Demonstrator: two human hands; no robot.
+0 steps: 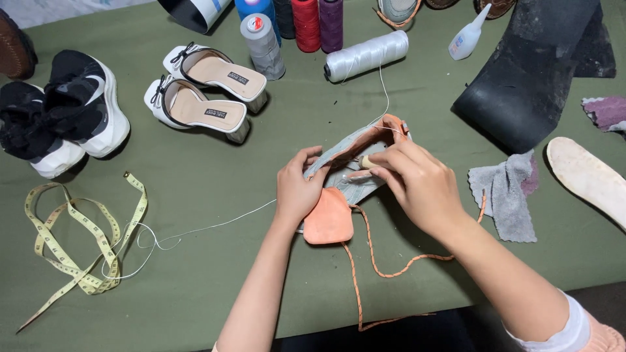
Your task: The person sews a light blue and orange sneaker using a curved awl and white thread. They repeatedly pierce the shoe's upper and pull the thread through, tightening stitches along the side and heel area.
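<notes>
Here, grey shoe [352,156] with orange tongue [329,218]

An orange-and-grey fabric shoe [355,166] with a braided orange lace [378,267] is lying on the olive-green worktop [215,274]; white heeled sandals [205,91] are showing at eleven o'clock, a yellow tape measure [85,241] at eight.

bare forearms; right arm [521,296] wears a white sleeve [568,329].
</notes>
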